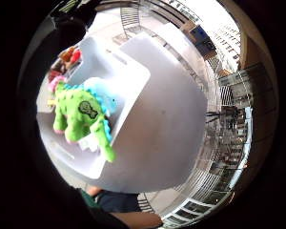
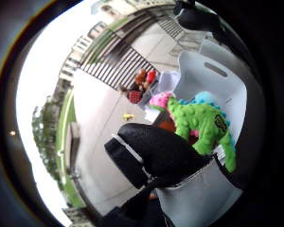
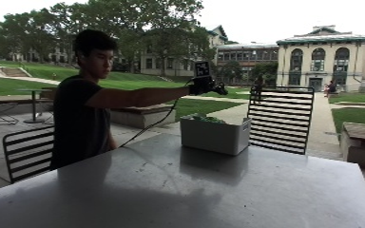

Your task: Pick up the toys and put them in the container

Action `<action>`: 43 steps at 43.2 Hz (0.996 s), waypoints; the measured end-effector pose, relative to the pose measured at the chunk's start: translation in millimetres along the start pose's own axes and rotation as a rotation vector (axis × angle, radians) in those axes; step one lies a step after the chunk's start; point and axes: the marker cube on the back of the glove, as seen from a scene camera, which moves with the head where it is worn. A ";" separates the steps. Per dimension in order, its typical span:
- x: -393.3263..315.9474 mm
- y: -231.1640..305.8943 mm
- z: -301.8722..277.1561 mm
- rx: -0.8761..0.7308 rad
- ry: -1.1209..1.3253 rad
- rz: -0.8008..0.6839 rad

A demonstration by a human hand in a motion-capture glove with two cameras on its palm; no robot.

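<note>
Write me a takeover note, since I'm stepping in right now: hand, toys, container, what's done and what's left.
Gloved right hand: raised above the white container, holding nothing as far as the views show; finger pose unclear.
Green dinosaur toy lies in the container on other soft toys, among them a pink one.
A few small toys lie on the table beside the container.
Done: dinosaur is in.
Left: probably the toys outside.

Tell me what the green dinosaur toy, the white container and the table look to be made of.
Dinosaur toy: looks like plush fabric, with a nubby bumpy surface and soft blue spikes. Container: probably moulded plastic, with smooth matte white walls and cut-out handle slots. Table: hard, smooth grey top with a dull sheen and reflections; could be metal or laminate, I cannot tell which.
</note>
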 end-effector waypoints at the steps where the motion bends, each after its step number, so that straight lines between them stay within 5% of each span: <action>1: 4.7 1.0 -1.8 -0.001 0.010 0.011; 6: 27.5 18.0 -8.3 -0.018 0.095 -0.097; 20: 58.8 66.1 -20.0 -0.034 0.322 0.024; 24: 74.3 89.7 -30.0 -0.052 0.222 -0.049; 30: 127.7 120.5 -40.1 0.008 0.284 0.262; 43: 243.9 197.5 -54.7 0.029 0.317 0.402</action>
